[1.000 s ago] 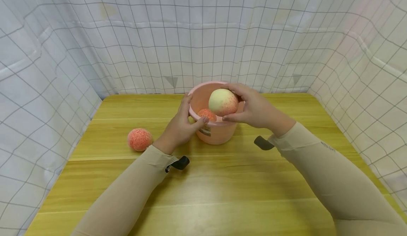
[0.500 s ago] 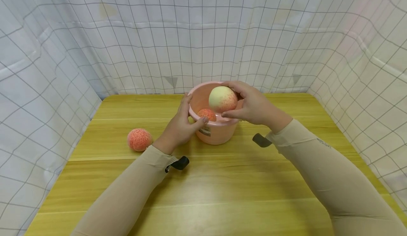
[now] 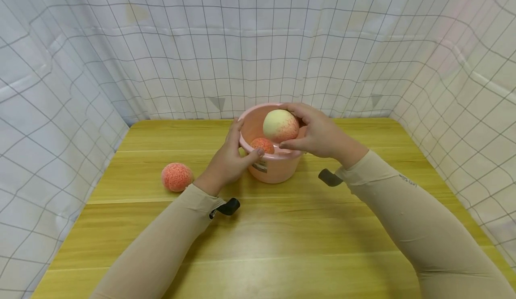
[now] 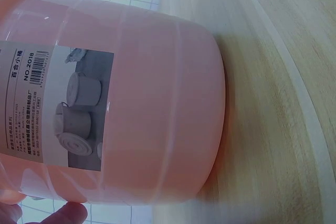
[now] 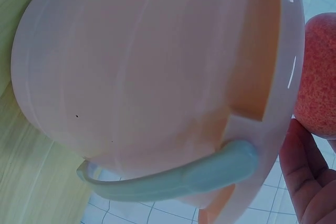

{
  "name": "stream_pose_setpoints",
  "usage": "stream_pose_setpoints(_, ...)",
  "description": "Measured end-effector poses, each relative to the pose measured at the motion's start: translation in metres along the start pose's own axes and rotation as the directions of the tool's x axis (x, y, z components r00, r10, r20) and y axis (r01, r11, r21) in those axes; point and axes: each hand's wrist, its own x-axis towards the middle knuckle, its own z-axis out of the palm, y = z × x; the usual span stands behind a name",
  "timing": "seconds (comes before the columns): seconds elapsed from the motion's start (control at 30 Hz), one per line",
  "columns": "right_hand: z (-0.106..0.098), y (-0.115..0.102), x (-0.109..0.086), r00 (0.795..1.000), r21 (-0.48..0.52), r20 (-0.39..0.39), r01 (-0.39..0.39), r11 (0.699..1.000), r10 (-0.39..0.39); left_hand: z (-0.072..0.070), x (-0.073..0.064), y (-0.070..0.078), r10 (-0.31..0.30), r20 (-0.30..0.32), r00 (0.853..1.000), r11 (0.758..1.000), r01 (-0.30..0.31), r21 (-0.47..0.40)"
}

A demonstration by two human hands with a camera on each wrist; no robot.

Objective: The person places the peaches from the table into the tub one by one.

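Observation:
My right hand (image 3: pixel 320 131) grips a pale yellow and red artificial peach (image 3: pixel 278 124) over the mouth of a pink plastic bucket (image 3: pixel 278 171). In the right wrist view, the held peach's red side (image 5: pixel 321 72) shows just beyond the bucket rim. My left hand (image 3: pixel 230 155) holds the bucket's left rim, thumb at the front and fingers on the far left side. Inside the bucket lies another peach (image 3: pixel 262 145), red on top. A third peach (image 3: pixel 177 177) rests on the table to the left of the bucket.
The bucket stands upright on a wooden table (image 3: pixel 258 245) near its back edge. It has a printed label (image 4: pixel 52 103) and a pale green handle (image 5: pixel 178 182) hanging down. White grid-patterned curtains (image 3: pixel 258 44) surround the table on the back and sides.
My right hand has risen slightly with the peach, then shifted a little left over the bucket. My left hand, the bucket and the other peaches have stayed in place.

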Motion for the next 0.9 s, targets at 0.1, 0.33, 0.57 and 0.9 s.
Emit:
stream_pose_setpoints(0.1, 0.0006, 0.0002, -0.0001, 1.0, 0.008, 0.001, 0.0, 1.0, 0.0, -0.0001, 0.0001, -0.0001, 0.0, 0.001, 1.0, 1.0, 0.0, 0.001)
stream_pose_setpoints(0.33, 0.0013, -0.0001, 0.0, 1.0, 0.023, 0.001, -0.006, 1.0, 0.006, 0.0, 0.0, 0.0004, -0.001, 0.002, 1.0, 1.0, 0.001, 0.005)
stream_pose_setpoints(0.57, 0.0021, -0.0001, -0.0002, 1.0, 0.057, 0.007, -0.014, 0.998, 0.014, -0.0002, -0.0005, 0.0016, -0.009, 0.004, 1.0, 1.0, 0.009, 0.016)
stream_pose_setpoints(0.9, 0.0028, -0.0006, -0.0005, 0.999, 0.083, 0.013, -0.032, 0.996, 0.031, 0.0001, 0.0, 0.0017, -0.01, -0.001, 1.0, 1.0, 0.01, 0.026)
